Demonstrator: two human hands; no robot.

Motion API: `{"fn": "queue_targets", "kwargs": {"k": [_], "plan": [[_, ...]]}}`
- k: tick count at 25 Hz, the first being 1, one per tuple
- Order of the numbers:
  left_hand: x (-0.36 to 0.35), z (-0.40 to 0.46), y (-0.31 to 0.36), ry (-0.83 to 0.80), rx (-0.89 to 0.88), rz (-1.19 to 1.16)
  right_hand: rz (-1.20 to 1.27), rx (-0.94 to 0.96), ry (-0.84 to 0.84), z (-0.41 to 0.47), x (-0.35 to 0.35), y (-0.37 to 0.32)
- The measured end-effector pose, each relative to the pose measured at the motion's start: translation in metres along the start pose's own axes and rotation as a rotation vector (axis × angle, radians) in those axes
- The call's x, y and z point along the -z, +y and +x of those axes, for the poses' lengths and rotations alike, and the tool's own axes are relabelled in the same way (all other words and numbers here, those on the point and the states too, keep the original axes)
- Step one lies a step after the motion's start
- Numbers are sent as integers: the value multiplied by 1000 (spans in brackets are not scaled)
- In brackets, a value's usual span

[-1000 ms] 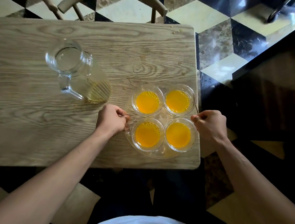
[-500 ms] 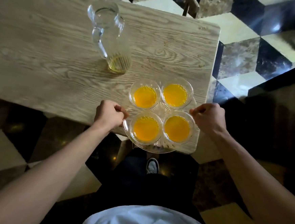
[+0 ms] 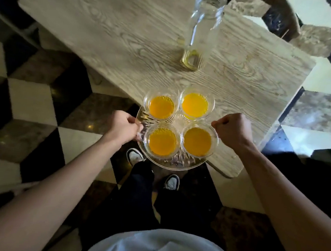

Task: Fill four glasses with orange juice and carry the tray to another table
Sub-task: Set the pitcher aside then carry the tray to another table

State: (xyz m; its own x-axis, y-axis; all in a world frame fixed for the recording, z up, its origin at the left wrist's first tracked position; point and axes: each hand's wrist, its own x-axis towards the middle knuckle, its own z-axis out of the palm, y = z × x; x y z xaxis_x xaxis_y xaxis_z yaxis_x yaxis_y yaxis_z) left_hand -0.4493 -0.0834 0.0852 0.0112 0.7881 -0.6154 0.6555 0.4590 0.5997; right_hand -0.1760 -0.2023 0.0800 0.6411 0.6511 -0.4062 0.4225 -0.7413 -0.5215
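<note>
Pitcher (image 3: 203, 29) top cut off; both hands' fingers hidden under tray (image 3: 177, 165).

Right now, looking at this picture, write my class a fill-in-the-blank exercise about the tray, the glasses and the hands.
1. The tray carries ____ glasses of orange juice.
2. The left hand and the right hand each hold the tray by its ____.
3. The glass jug on the wooden table is nearly ____.
4. The near part of the tray hangs over the checkered ____.

Missing words: four; rim; empty; floor
</note>
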Motion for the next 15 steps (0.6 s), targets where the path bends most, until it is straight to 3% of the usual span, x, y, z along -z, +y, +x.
{"fn": "queue_targets", "kwargs": {"k": [15], "plan": [[133, 14, -77, 255, 148, -197, -120, 285, -150, 0, -92, -160]]}}
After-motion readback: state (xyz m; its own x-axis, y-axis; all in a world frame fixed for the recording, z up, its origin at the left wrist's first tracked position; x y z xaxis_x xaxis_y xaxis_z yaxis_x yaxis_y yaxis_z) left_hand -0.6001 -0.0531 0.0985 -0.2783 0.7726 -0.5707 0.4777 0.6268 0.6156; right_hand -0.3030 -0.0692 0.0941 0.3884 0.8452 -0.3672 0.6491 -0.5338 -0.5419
